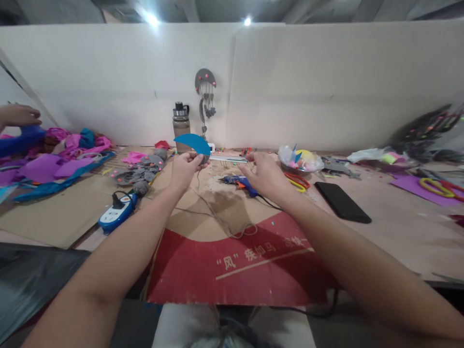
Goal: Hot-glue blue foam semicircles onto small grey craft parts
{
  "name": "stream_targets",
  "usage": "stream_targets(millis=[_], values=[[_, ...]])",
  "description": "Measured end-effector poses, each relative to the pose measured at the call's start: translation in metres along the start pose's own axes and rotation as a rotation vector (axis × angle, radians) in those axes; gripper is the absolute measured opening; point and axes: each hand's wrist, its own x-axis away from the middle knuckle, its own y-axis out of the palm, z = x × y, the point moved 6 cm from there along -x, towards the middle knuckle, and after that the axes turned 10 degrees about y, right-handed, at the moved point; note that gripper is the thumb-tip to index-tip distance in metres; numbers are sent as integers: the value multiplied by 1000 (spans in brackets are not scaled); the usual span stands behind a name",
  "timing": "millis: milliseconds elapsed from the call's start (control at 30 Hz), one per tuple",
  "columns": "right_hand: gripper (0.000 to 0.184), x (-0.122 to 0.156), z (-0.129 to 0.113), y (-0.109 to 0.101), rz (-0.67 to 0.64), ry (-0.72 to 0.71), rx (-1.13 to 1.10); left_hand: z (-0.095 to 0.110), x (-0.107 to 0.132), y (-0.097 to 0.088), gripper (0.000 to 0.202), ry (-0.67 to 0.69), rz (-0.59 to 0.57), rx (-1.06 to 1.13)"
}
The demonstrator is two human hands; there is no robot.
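Note:
My left hand [187, 168] pinches a blue crescent-shaped piece [194, 142], with something small and grey at its lower end. From beneath these fingers a grey cord [210, 212] runs down over the cardboard and curls into a loop. My right hand [261, 170] hovers with its fingers apart, just right of a thin white strip [228, 158]. Below and partly behind it lies a blue glue gun [239, 182] with an orange part. The cardboard sheet [195, 217], tan with a red printed front, lies under both hands.
At the back stand a bottle [181, 126] and a hanging grey moon ornament [206, 82]. A power strip [118, 212], grey pieces [141, 169] and colourful fabric [54, 159] lie left, near another person's hand [20, 116]. Rightward are scissors [297, 181], a bowl [302, 162] and a phone [342, 200].

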Motion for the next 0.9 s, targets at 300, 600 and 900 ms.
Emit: stream_targets(millis=[300,600,900], values=[[31,-9,47,79,-365,249,292,8,8,9,16,-22,-55,5],[30,-9,47,58,-237,449,-312,12,16,12,12,-151,18,26],[27,-19,-19,18,-126,64,-960,-9,9,-1,10,-164,24,-14]])
